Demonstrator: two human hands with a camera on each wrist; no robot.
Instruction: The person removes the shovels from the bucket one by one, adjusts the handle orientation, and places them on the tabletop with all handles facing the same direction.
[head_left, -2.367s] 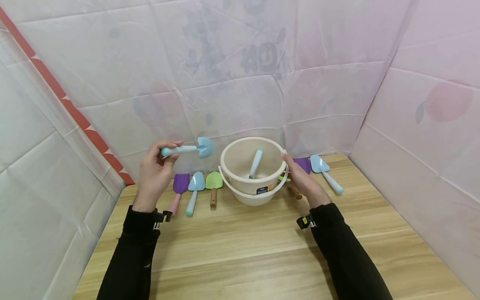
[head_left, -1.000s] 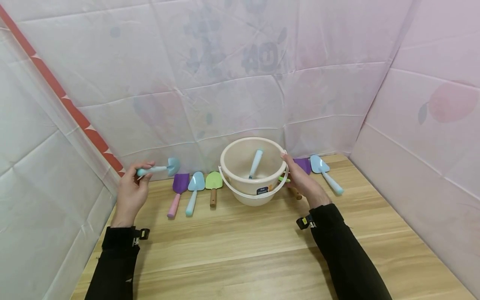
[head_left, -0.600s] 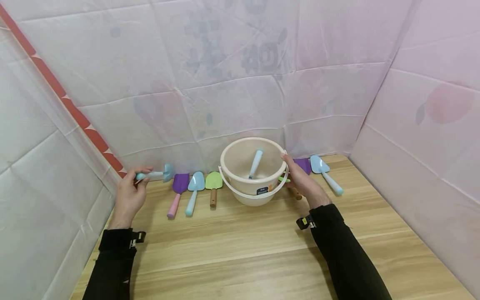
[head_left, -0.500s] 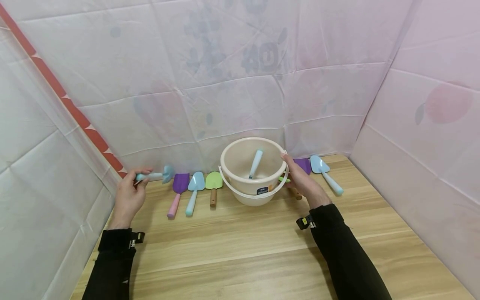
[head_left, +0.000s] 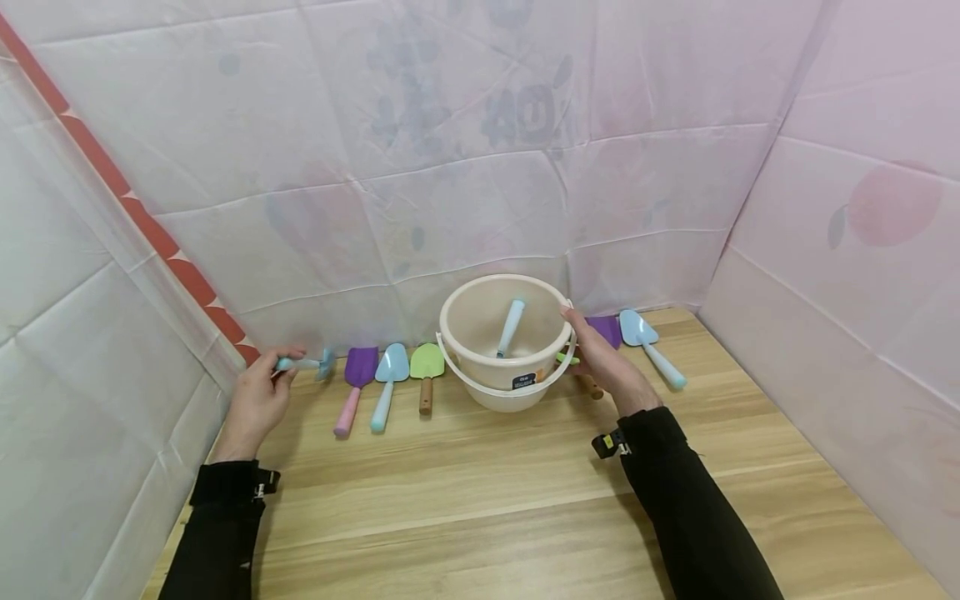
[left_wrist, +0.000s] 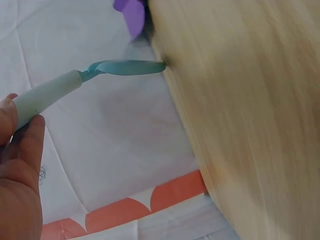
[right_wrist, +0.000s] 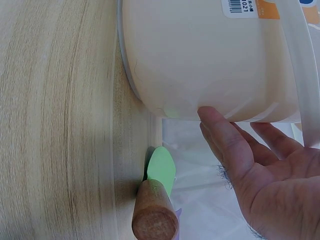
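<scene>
Pinching the pale blue handle of a small toy rake (head_left: 303, 363) between thumb and fingertips, my left hand (head_left: 255, 400) holds it low at the far left corner of the tabletop (head_left: 480, 500), its head just touching the back edge beside the purple shovel (head_left: 358, 373). In the left wrist view the rake (left_wrist: 85, 82) lies nearly level, tip against the wood. It looks like light, stiff plastic with a smooth handle, so I judge a grip at the handle's end is enough, though it could swivel between my fingers; taking it nearer the head would steady it.

My right hand (head_left: 607, 362) rests with straight, relaxed fingers against the right wall of the cream bucket (head_left: 480, 354), which stands near the middle of the far edge. The right wrist view shows my fingertips (right_wrist: 212, 117) on its side just below the loose carrying handle. The bucket seems thin-walled and light, likely to slide if nudged, so a flat hand on its side suits it. A blue-handled tool (head_left: 512, 327) leans inside. A blue shovel (head_left: 388, 383) and a green shovel (head_left: 427, 371) lie left of the bucket; another blue shovel (head_left: 648, 346) lies toward the far right corner.
</scene>
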